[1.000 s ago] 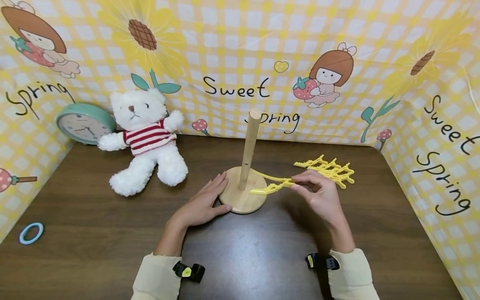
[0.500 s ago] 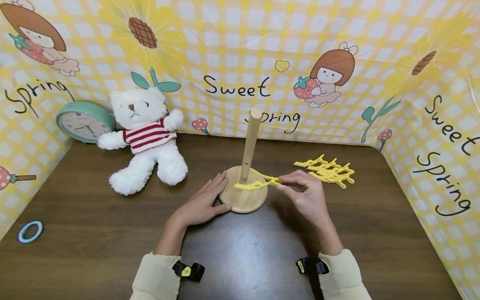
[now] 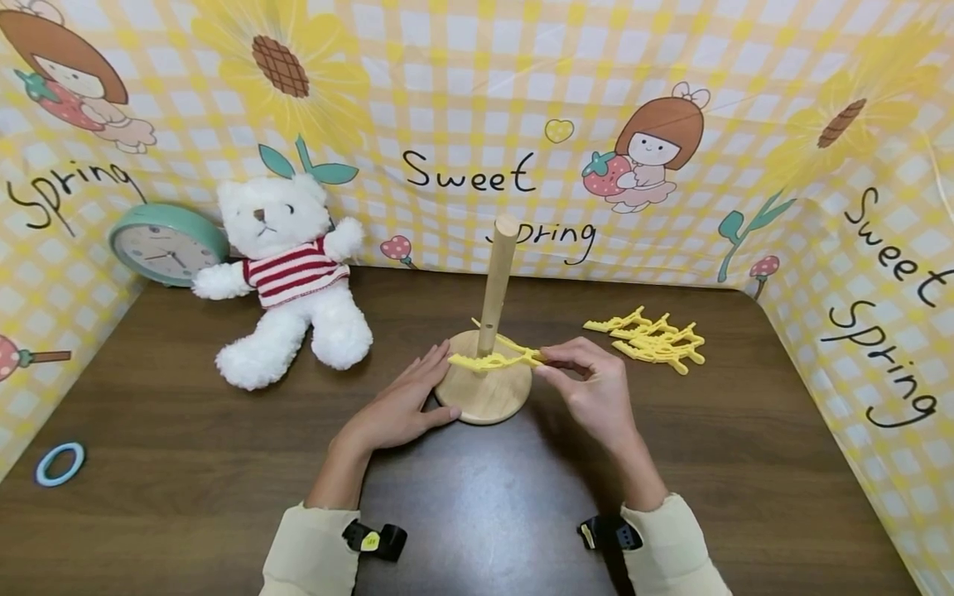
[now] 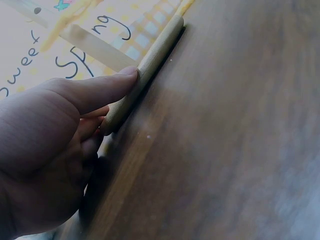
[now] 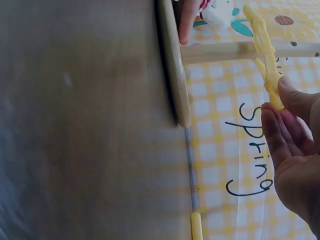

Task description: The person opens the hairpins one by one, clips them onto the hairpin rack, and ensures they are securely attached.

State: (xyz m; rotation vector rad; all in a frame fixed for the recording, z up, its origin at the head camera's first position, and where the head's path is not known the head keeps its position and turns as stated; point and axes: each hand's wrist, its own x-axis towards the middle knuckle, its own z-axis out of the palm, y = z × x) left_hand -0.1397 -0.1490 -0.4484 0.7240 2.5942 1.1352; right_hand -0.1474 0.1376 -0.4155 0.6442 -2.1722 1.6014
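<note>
A wooden stand has a round base and an upright post with small holes. My left hand rests along the base's left edge, fingers straight, the thumb tip on the rim. Between thumb and fingertips my right hand pinches the crossed end of a yellow plastic forked piece. Its two long prongs reach left above the base, one passing in front of the post and the other behind. In the right wrist view the yellow forked piece overlaps the post.
Several similar yellow pieces lie in a pile to the right. A white teddy bear in a striped shirt and a green clock stand at the back left. A blue ring lies far left. Patterned cloth walls the table.
My right hand has moved left with the yellow forked piece, bringing its prongs to either side of the post. My left hand has stayed on the base.
</note>
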